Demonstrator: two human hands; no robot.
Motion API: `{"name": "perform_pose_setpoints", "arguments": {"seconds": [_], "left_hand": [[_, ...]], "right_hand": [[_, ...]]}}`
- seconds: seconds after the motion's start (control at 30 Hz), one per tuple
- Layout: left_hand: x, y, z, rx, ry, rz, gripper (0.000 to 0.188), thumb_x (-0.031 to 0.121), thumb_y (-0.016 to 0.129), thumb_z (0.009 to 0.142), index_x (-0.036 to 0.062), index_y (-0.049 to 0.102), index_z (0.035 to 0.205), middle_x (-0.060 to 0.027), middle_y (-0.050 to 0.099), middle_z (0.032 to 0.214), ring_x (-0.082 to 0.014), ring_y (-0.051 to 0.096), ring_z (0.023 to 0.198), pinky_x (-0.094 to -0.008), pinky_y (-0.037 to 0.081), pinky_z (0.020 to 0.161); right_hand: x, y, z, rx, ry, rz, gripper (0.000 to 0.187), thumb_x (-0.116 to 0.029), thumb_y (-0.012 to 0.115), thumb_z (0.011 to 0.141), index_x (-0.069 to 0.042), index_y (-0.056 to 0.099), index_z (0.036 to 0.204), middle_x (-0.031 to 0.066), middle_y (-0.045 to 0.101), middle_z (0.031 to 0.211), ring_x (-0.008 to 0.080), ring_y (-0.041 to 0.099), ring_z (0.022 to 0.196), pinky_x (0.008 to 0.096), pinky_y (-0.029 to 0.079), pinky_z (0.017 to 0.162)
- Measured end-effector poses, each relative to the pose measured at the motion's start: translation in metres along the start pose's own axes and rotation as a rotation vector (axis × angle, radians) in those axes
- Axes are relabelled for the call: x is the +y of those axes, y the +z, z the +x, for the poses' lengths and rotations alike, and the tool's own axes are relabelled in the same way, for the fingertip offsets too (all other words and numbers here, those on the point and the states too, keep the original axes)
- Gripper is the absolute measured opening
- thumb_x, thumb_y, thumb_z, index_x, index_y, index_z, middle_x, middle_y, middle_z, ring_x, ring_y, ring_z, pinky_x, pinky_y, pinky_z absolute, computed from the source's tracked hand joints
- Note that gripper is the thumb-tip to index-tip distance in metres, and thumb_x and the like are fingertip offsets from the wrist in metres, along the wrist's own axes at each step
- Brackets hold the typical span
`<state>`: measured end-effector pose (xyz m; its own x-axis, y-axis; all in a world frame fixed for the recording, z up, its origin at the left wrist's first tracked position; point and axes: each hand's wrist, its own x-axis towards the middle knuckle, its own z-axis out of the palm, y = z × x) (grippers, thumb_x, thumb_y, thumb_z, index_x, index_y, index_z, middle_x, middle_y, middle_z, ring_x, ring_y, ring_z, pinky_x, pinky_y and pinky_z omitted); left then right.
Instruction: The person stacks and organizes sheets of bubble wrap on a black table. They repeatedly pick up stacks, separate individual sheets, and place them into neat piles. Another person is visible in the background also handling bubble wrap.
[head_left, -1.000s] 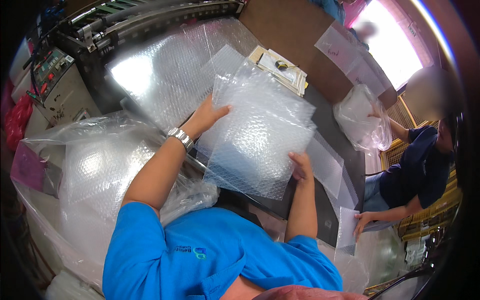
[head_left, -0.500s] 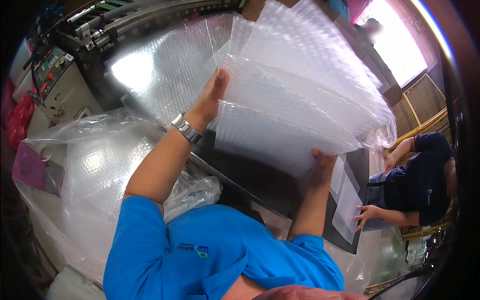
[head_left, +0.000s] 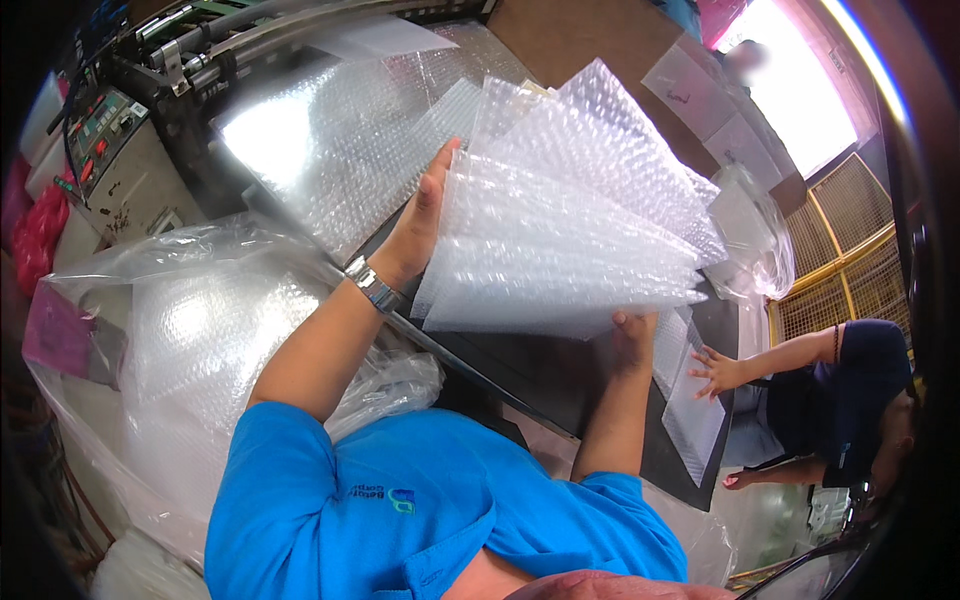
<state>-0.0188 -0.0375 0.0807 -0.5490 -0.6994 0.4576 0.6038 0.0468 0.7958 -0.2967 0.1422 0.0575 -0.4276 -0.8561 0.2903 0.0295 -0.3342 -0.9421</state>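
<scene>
A fanned stack of clear bubble wrap sheets (head_left: 560, 230) stands tilted in front of me, over the dark tabletop (head_left: 520, 370). My left hand (head_left: 425, 220), with a metal watch on its wrist, lies along the stack's left edge with its fingers stretched out. My right hand (head_left: 633, 340) grips the lower right part of the stack, thumb in front; its other fingers are hidden behind the sheets. Just right of that hand, a smaller pile of bubble wrap pieces (head_left: 695, 410) lies on the table, under a co-worker's spread hand (head_left: 715, 372).
More bubble wrap (head_left: 340, 140) covers the table's far left, beside a machine with rollers (head_left: 220, 55). A control box (head_left: 110, 150) stands left. Near me is a large clear plastic bag (head_left: 200, 340) with bubble wrap inside. Cardboard (head_left: 570, 45) and yellow mesh fencing (head_left: 845, 250) are beyond.
The stack has come lower and its sheets have drawn together, uncovering cardboard behind. My left fingers have straightened along its edge. The co-worker's hand has shifted up onto the smaller pile.
</scene>
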Motion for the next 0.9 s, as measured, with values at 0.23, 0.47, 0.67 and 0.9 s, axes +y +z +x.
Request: {"name": "perform_pose_setpoints", "arguments": {"seconds": [0.23, 0.47, 0.67, 0.9], "left_hand": [[-0.037, -0.019, -0.024, -0.007, -0.125, 0.191, 0.101, 0.075, 0.030, 0.076, -0.0032, 0.016, 0.137, -0.0179, 0.032, 0.137, -0.0231, 0.029, 0.128, -0.0347, 0.022, 0.106], [-0.020, -0.003, -0.020, -0.111, -0.115, -0.178, 0.118, 0.085, 0.038, 0.061, 0.0018, 0.011, 0.140, -0.0200, 0.028, 0.139, -0.0257, 0.030, 0.128, -0.0384, 0.024, 0.106], [-0.023, -0.010, -0.027, -0.165, -0.091, 0.503, 0.127, 0.050, 0.080, 0.056, 0.0016, -0.001, 0.141, -0.0232, 0.015, 0.144, -0.0314, 0.015, 0.135, -0.0380, 0.015, 0.109], [0.020, 0.005, -0.020, -0.104, -0.053, 0.323, 0.125, 0.039, 0.083, 0.056, 0.0020, -0.001, 0.141, -0.0226, 0.017, 0.144, -0.0301, 0.017, 0.134, -0.0351, 0.016, 0.108]], "right_hand": [[0.025, 0.003, -0.002, 0.160, 0.096, 0.138, 0.083, -0.015, 0.077, 0.057, 0.001, 0.035, 0.128, 0.0100, 0.046, 0.122, 0.0253, 0.044, 0.115, 0.0369, 0.035, 0.097], [0.016, -0.001, -0.005, 0.126, -0.041, -0.029, 0.089, -0.013, 0.077, 0.059, -0.001, 0.029, 0.133, 0.0120, 0.043, 0.126, 0.0279, 0.040, 0.118, 0.0382, 0.031, 0.100], [0.013, 0.011, -0.004, 0.227, 0.016, 0.003, 0.085, -0.016, 0.075, 0.062, 0.000, 0.030, 0.132, 0.0126, 0.044, 0.125, 0.0278, 0.040, 0.118, 0.0400, 0.030, 0.100], [0.002, -0.016, -0.013, 0.010, -0.004, 0.009, 0.084, -0.027, 0.080, 0.062, -0.002, 0.035, 0.129, 0.0117, 0.046, 0.123, 0.0261, 0.044, 0.115, 0.0407, 0.037, 0.096]]}}
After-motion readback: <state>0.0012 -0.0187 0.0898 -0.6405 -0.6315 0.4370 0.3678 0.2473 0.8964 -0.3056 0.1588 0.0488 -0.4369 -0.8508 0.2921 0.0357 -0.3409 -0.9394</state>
